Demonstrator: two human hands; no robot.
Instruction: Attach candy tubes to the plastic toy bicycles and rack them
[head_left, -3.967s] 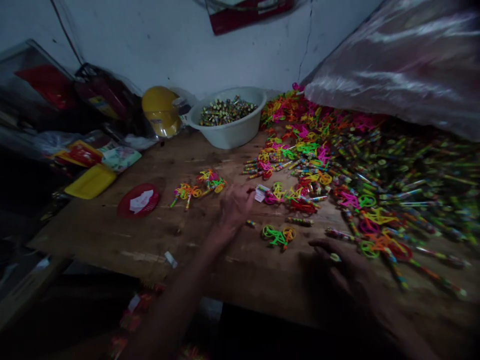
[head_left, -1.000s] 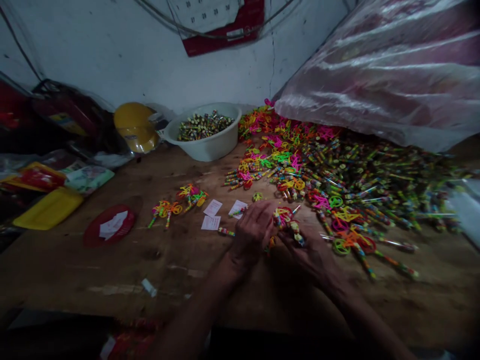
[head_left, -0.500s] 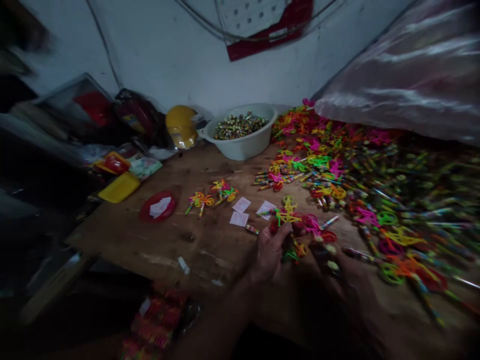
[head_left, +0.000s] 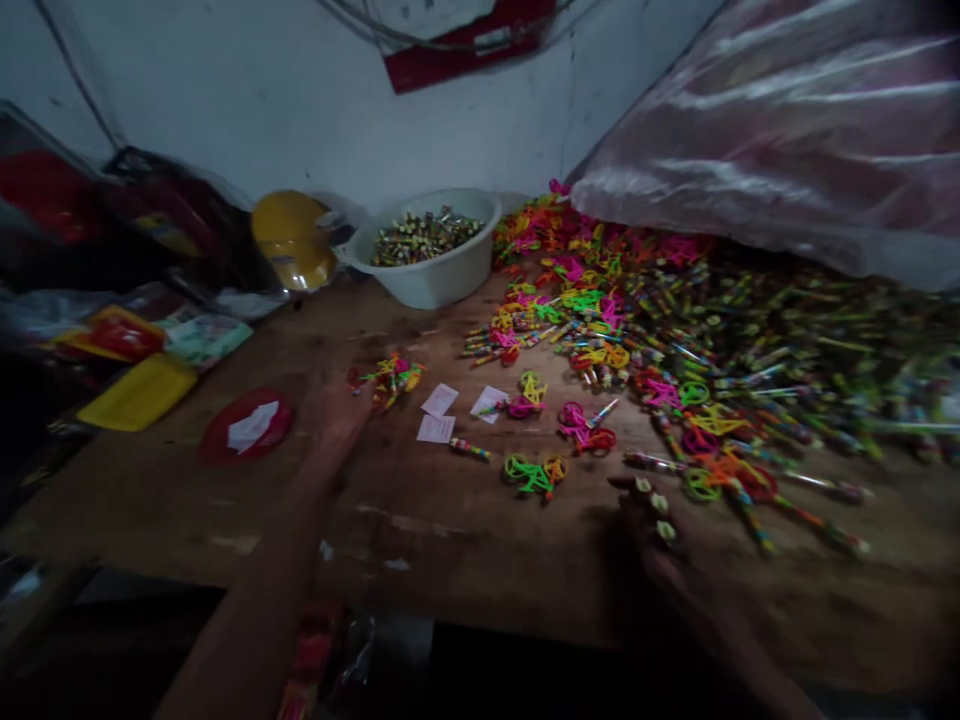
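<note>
Head view: clasps several small tubes (head_left: 660, 502) by curled fingers in the right hand (head_left: 658, 545), with pale ends in sight. Holds the left hand (head_left: 341, 410) between the red dish (head_left: 217, 432) and a toy cluster (head_left: 394, 378), too blurred to tell whether open or gripping. Between both hands, shows paper slips (head_left: 437, 428), a loose tube (head_left: 470, 450) and a green-and-orange toy (head_left: 531, 477) on the wooden table (head_left: 420, 580). Farther back, shows a pale basin (head_left: 439, 285) full of tubes.
</note>
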